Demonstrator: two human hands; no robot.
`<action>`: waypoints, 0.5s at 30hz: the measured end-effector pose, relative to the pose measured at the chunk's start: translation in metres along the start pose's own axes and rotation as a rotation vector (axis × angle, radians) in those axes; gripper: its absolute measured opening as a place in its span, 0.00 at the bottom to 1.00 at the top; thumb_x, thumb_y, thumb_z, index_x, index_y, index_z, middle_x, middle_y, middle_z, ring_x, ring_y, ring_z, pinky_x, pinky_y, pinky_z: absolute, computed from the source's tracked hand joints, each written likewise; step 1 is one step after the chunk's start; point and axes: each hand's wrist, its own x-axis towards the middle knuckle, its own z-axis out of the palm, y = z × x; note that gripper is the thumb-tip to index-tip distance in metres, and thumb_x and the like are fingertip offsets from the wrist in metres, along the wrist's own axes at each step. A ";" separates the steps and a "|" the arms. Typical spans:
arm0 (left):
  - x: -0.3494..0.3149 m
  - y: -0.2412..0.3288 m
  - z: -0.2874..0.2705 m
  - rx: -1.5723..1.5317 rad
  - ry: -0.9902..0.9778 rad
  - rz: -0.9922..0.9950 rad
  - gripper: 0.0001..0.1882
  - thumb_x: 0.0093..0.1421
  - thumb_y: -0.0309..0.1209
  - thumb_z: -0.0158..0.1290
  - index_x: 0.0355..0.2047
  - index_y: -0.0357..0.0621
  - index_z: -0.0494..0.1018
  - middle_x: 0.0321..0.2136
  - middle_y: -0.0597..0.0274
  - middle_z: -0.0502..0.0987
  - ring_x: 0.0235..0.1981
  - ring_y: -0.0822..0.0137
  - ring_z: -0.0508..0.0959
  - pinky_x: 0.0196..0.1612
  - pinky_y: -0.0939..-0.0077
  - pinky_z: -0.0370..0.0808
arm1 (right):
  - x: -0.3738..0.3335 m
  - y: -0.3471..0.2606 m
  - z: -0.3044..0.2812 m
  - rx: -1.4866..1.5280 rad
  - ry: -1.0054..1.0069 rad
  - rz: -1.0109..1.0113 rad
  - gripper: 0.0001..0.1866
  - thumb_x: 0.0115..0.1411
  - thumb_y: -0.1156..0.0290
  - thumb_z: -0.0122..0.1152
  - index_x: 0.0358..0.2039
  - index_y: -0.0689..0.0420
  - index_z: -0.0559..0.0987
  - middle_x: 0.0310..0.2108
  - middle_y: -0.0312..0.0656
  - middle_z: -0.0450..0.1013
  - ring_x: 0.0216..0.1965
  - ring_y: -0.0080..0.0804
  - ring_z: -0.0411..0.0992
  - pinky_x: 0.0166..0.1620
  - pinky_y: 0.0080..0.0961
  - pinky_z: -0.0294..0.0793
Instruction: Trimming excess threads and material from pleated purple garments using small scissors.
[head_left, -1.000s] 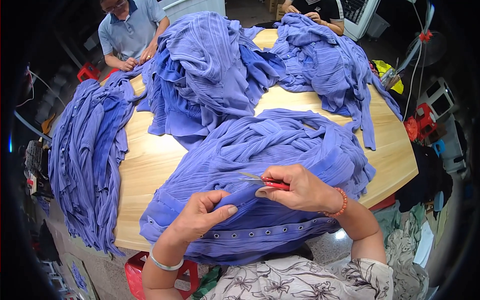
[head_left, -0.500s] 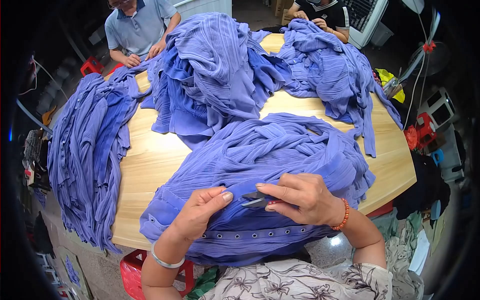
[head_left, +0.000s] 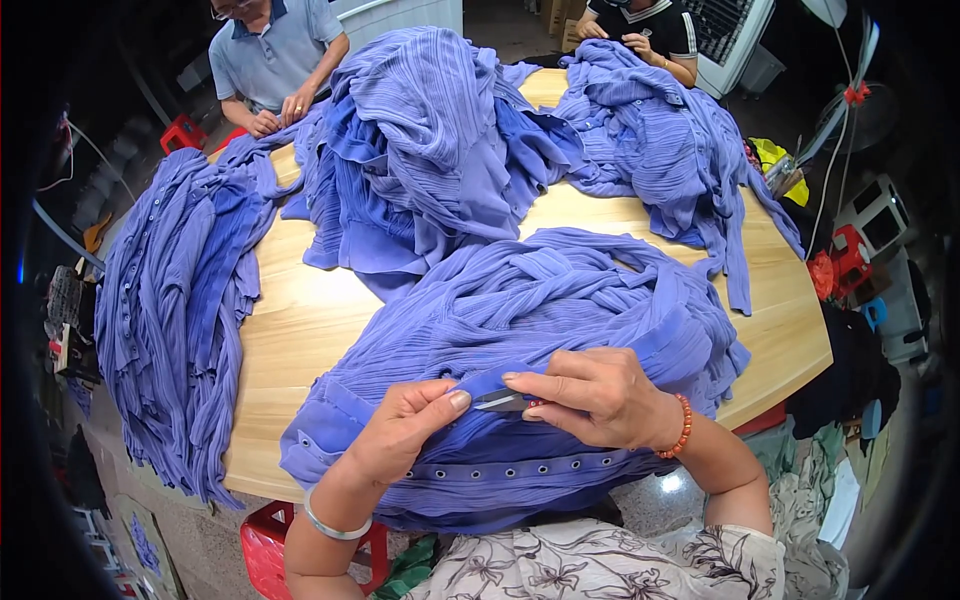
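A heap of pleated purple garments (head_left: 540, 300) lies in front of me, draping over the near table edge, with a strip of metal-ringed holes (head_left: 510, 473) along its lower side. My left hand (head_left: 400, 430) pinches a smooth purple band of the garment between thumb and fingers. In my right hand (head_left: 605, 395) is a small pair of thread snips (head_left: 497, 401), gripped with closed fingers. The blades point left along the band, with their tips close to my left thumb. Whether a thread lies between them is too small to tell.
More purple garments are heaped mid-table (head_left: 415, 140), at the left edge (head_left: 175, 300) and far right (head_left: 640, 140). Across the wooden table (head_left: 290, 340), two people (head_left: 275, 60) handle similar cloth. A red stool (head_left: 265, 560) stands below, near my left arm.
The snips have moved slightly left toward my left fingertips, and their blades are closer together. My right hand has shifted a little left with them. The garment heap stays put.
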 end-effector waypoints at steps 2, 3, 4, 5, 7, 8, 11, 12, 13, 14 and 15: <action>0.000 -0.001 -0.001 0.002 -0.005 0.003 0.14 0.71 0.31 0.47 0.46 0.33 0.77 0.34 0.70 0.79 0.33 0.84 0.73 0.37 0.88 0.71 | 0.000 0.001 0.000 -0.005 -0.008 -0.017 0.22 0.53 0.70 0.71 0.50 0.51 0.82 0.22 0.35 0.71 0.19 0.31 0.70 0.23 0.27 0.69; 0.001 -0.001 -0.001 0.004 -0.009 0.006 0.14 0.71 0.31 0.47 0.46 0.33 0.78 0.35 0.70 0.79 0.34 0.84 0.73 0.37 0.88 0.71 | 0.000 0.001 0.000 -0.005 -0.008 -0.016 0.22 0.53 0.70 0.71 0.50 0.51 0.82 0.22 0.35 0.71 0.19 0.31 0.70 0.23 0.27 0.69; 0.001 -0.001 -0.001 0.004 -0.009 0.006 0.14 0.71 0.31 0.47 0.46 0.33 0.78 0.35 0.70 0.79 0.34 0.84 0.73 0.37 0.88 0.71 | -0.001 0.002 0.000 -0.001 -0.012 -0.027 0.22 0.53 0.70 0.71 0.50 0.52 0.82 0.22 0.35 0.71 0.19 0.31 0.70 0.23 0.27 0.69; 0.001 0.000 0.000 -0.007 -0.008 0.009 0.14 0.71 0.31 0.47 0.47 0.33 0.78 0.35 0.70 0.79 0.34 0.84 0.73 0.37 0.88 0.71 | -0.002 0.003 -0.001 0.001 -0.016 -0.037 0.22 0.52 0.70 0.71 0.50 0.52 0.82 0.22 0.35 0.71 0.19 0.31 0.70 0.23 0.27 0.68; 0.000 0.000 0.000 -0.018 -0.006 0.011 0.14 0.71 0.31 0.47 0.47 0.33 0.77 0.35 0.70 0.79 0.34 0.84 0.73 0.38 0.88 0.71 | -0.003 0.006 -0.002 0.028 0.007 -0.027 0.23 0.52 0.70 0.71 0.50 0.52 0.82 0.22 0.35 0.71 0.19 0.31 0.70 0.23 0.27 0.68; 0.000 0.000 -0.001 -0.029 -0.012 0.004 0.14 0.71 0.31 0.47 0.47 0.33 0.77 0.35 0.70 0.80 0.34 0.84 0.73 0.38 0.88 0.71 | -0.004 0.007 -0.002 0.053 0.030 -0.017 0.23 0.52 0.71 0.71 0.50 0.52 0.82 0.22 0.35 0.71 0.19 0.31 0.70 0.23 0.27 0.68; -0.001 0.001 -0.001 -0.048 -0.014 -0.007 0.14 0.71 0.31 0.47 0.47 0.33 0.77 0.35 0.69 0.80 0.34 0.83 0.74 0.38 0.87 0.72 | -0.004 0.003 -0.008 0.066 0.016 0.058 0.23 0.52 0.70 0.72 0.51 0.53 0.81 0.22 0.35 0.71 0.20 0.31 0.71 0.23 0.27 0.68; -0.001 0.001 -0.001 -0.055 -0.010 -0.012 0.14 0.71 0.31 0.47 0.47 0.33 0.77 0.36 0.68 0.80 0.35 0.83 0.75 0.39 0.87 0.72 | -0.004 0.003 -0.007 0.066 0.016 0.058 0.23 0.52 0.70 0.72 0.51 0.53 0.81 0.22 0.35 0.71 0.20 0.31 0.71 0.23 0.27 0.68; 0.000 0.001 -0.001 -0.055 -0.011 -0.012 0.14 0.71 0.31 0.47 0.47 0.33 0.77 0.36 0.68 0.80 0.35 0.83 0.75 0.39 0.87 0.72 | -0.005 0.004 -0.007 0.062 0.009 0.041 0.23 0.52 0.69 0.72 0.51 0.53 0.81 0.22 0.36 0.71 0.20 0.31 0.71 0.23 0.27 0.68; 0.000 0.000 -0.002 -0.062 -0.012 -0.016 0.14 0.71 0.31 0.47 0.47 0.33 0.77 0.36 0.68 0.80 0.35 0.82 0.75 0.39 0.87 0.73 | -0.006 0.004 -0.006 0.058 0.003 0.024 0.24 0.52 0.69 0.72 0.51 0.52 0.81 0.23 0.36 0.71 0.20 0.31 0.71 0.23 0.27 0.68; 0.000 0.000 -0.002 -0.068 -0.013 -0.020 0.14 0.71 0.31 0.47 0.47 0.33 0.77 0.36 0.67 0.81 0.35 0.82 0.76 0.39 0.86 0.73 | -0.006 0.005 -0.005 0.058 0.004 0.025 0.24 0.52 0.69 0.72 0.51 0.52 0.81 0.23 0.36 0.71 0.20 0.31 0.71 0.23 0.27 0.68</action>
